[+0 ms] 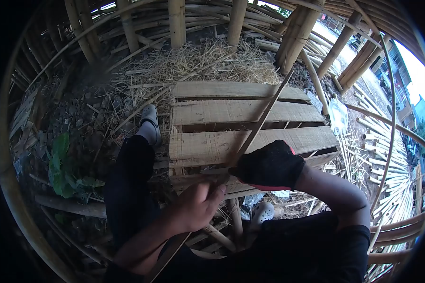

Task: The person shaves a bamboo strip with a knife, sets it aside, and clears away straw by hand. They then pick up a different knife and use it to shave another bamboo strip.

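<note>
A long, narrow bamboo strip (pixel 262 119) slants across the slatted wooden bench, from its far right side down towards my lap. My bare left hand (pixel 199 207) pinches the strip's nearer part between thumb and fingers, and its tail (pixel 172 254) comes out below the hand. My right hand (pixel 270 166), in a black glove with red edging, is closed in a fist against the strip, just beyond the left. From the fist a thin, blade-like piece (pixel 216 171) points left across the strip; its handle is hidden in the glove.
The bench (pixel 203 112) has gaps between its planks. Straw and shavings (pixel 231 66) lie behind it, below upright bamboo posts (pixel 177 23). Many cut bamboo poles (pixel 392 174) cover the ground at right. A clear plastic bag (pixel 337 115) and a leafy plant (pixel 59 165) flank the bench.
</note>
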Tool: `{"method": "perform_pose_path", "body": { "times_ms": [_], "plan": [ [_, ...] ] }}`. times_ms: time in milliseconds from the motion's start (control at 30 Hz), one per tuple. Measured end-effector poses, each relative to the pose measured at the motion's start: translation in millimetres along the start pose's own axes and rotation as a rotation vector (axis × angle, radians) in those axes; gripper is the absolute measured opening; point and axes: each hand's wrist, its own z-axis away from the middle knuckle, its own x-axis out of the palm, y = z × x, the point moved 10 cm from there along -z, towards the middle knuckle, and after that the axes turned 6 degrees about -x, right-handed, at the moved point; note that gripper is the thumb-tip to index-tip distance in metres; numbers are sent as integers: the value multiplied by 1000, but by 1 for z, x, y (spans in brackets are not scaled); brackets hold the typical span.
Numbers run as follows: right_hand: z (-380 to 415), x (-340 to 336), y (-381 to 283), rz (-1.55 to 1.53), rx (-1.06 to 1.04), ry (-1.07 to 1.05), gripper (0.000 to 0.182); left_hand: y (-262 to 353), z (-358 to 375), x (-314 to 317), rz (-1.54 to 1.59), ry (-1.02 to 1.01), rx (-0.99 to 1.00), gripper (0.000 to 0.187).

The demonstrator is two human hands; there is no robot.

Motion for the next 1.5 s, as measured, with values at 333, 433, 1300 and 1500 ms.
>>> {"method": "perform_pose_path", "body": {
  "times_ms": [333, 433, 1300, 1500],
  "plan": [
    [2, 3, 26, 184, 39, -14, 28, -36, 9, 23, 433, -297, -525, 36],
    [1, -11, -3, 156, -98, 164, 28, -37, 12, 24, 472, -306, -534, 36],
    [-1, 5, 29, 238, -83, 206, 27, -31, 11, 25, 525, -336, -521, 31],
    [11, 12, 88, 161, 266, -57, 33, -29, 9, 28, 613, -384, -490, 32]
  ]
}}
